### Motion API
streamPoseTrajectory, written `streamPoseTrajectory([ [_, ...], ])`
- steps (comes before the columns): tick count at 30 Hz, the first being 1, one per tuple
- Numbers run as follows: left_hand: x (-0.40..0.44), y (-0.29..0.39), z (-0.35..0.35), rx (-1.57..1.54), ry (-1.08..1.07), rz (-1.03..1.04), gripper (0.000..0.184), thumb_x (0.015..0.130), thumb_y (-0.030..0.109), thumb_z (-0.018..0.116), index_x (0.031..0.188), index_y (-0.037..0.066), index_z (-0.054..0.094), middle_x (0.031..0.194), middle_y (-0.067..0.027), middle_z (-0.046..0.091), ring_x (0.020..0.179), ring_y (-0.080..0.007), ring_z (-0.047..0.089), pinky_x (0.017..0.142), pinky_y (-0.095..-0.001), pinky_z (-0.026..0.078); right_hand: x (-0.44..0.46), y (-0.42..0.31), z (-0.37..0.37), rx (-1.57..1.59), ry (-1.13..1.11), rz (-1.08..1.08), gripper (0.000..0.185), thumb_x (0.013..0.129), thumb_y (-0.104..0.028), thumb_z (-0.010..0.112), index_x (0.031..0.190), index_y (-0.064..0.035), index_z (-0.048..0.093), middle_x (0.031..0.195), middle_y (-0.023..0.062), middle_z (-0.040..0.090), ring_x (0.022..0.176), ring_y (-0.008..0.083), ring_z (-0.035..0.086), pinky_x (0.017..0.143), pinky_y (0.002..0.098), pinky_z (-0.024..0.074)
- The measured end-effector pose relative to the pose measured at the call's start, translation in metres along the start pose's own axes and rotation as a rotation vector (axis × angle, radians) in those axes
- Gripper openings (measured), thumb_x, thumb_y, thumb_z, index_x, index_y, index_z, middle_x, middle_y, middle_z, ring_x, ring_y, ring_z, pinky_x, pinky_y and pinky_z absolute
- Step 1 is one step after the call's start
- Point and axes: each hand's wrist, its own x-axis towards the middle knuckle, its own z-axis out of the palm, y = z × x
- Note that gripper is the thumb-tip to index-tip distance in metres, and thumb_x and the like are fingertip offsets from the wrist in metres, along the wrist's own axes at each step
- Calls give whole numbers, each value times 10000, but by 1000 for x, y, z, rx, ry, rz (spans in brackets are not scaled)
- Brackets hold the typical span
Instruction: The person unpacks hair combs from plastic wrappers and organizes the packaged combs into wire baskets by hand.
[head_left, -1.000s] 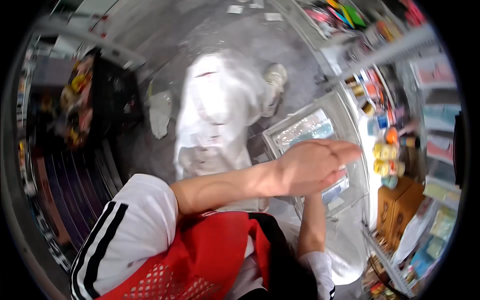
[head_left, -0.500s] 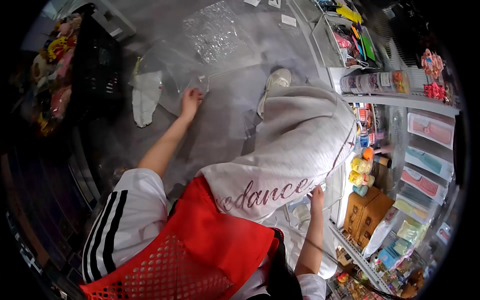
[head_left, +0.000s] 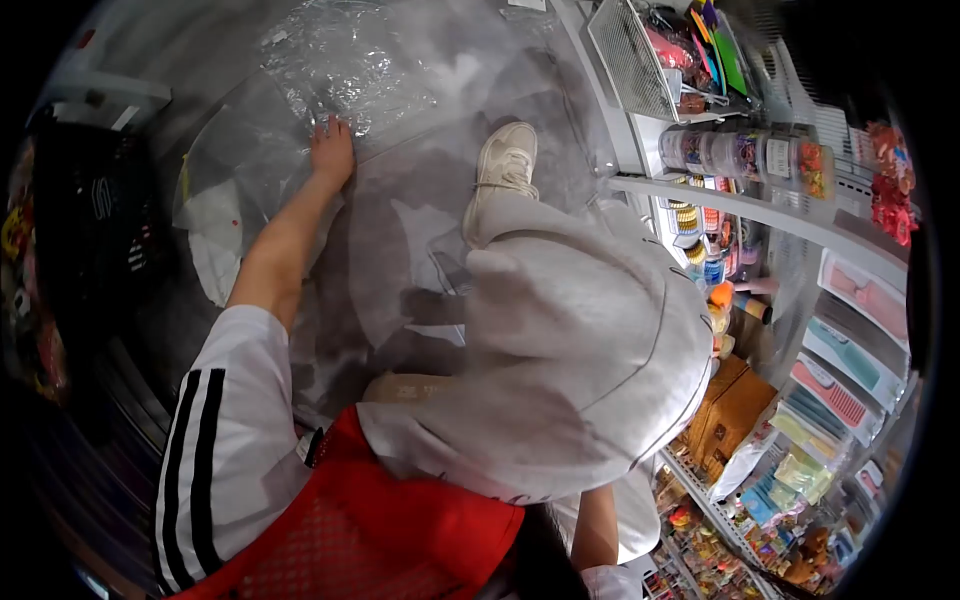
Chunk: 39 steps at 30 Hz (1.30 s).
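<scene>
My left hand (head_left: 332,152) reaches down to the floor, its fingers stretched out and slightly apart at the edge of crinkled clear plastic wrap (head_left: 345,70). Whether the fingertips press on the plastic is hard to tell. Below it and to the left spreads a clear plastic bag (head_left: 245,135), with a white crumpled bag (head_left: 215,245) under or beside it. My right forearm (head_left: 597,525) shows at the bottom, while the hand itself is hidden behind my bent knee in pale grey trousers (head_left: 590,340).
A black crate (head_left: 110,210) stands at left. On the right are shelves (head_left: 760,205) with a white mesh basket (head_left: 635,60), clear jars (head_left: 745,155), packaged combs (head_left: 830,385) and a brown box (head_left: 725,410). My beige shoe (head_left: 508,160) is planted on the floor.
My left hand has moved forward to the crinkled plastic, its fingers reaching out. My right hand has gone out of sight behind my knee. The whole view has shifted.
</scene>
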Motion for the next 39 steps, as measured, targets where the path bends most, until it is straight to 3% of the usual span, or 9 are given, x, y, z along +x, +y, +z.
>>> streamPoseTrajectory([
  [5, -13, -3, -1, 23, -83, 121, 227, 785, 45, 474, 1005, 27, 525, 1108, -138, 514, 862, -290, 600, 621, -351, 529, -2, 0, 12, -25, -43, -48, 251, 847, -177, 485, 1012, 2, 547, 963, 153, 548, 864, 250, 555, 721, 318, 470],
  [9, -23, -10, 1, -68, -136, 137, 144, 769, 71, 499, 899, 31, 548, 890, -131, 583, 789, -286, 606, 654, -373, 499, 15, -8, 23, -63, -56, -237, 251, 845, -174, 500, 1013, 6, 554, 992, 171, 550, 879, 272, 558, 734, 320, 467],
  [16, -54, 14, -166, -699, 219, 71, 142, 764, 104, 556, 876, 18, 540, 779, -163, 571, 715, -270, 585, 640, -361, 442, 4, -1, 19, -8, -58, -352, 242, 823, -156, 546, 998, 10, 566, 974, 178, 563, 852, 279, 567, 722, 321, 465],
  [20, -61, 36, -318, -566, 382, 49, 142, 804, 69, 531, 935, 13, 521, 860, -136, 619, 745, -194, 614, 666, -275, 449, -12, -11, -8, -61, -4, -446, 244, 784, -119, 569, 989, 13, 570, 976, 202, 561, 860, 321, 558, 726, 346, 453],
  [24, -78, 68, -435, -928, 650, 459, 255, 850, 16, 467, 1104, -7, 477, 988, -91, 622, 868, -147, 613, 755, -240, 462, -12, -13, -27, 92, 141, -564, 258, 784, -116, 568, 1001, 23, 552, 1004, 215, 546, 881, 336, 556, 747, 361, 447],
  [29, -138, 153, -504, -828, 597, 795, 328, 825, -31, 469, 1144, 30, 511, 1021, -88, 617, 889, -154, 614, 761, -243, 469, -38, -39, -32, 238, 198, -521, 330, 817, -183, 569, 1065, 29, 522, 1029, 205, 550, 878, 305, 571, 755, 331, 457],
  [31, -185, 227, -497, -694, 480, 1146, 391, 737, -86, 503, 1100, 48, 557, 1025, -89, 616, 880, -155, 619, 744, -239, 474, -76, -62, -46, 631, -162, -396, 549, 850, -242, 554, 1281, 6, 320, 1208, 214, 456, 958, 243, 558, 809, 325, 443],
  [33, -226, 280, -472, -546, 291, 1378, 457, 642, -83, 519, 1073, 62, 568, 1019, -114, 604, 861, -254, 604, 727, -304, 487, -90, -69, -39, 918, -186, -673, 611, 880, -271, 503, 1359, -64, 185, 1301, 175, 368, 1101, 246, 477, 873, 334, 398],
  [39, -318, 364, -353, -237, 125, 1892, 137, 664, 70, 528, 801, 59, 520, 716, -51, 538, 680, -229, 571, 586, -333, 479, -91, -64, -45, 1554, 152, -500, 575, 889, -203, 479, 1358, -64, 177, 1344, 171, 316, 1146, 254, 442, 872, 366, 417],
])
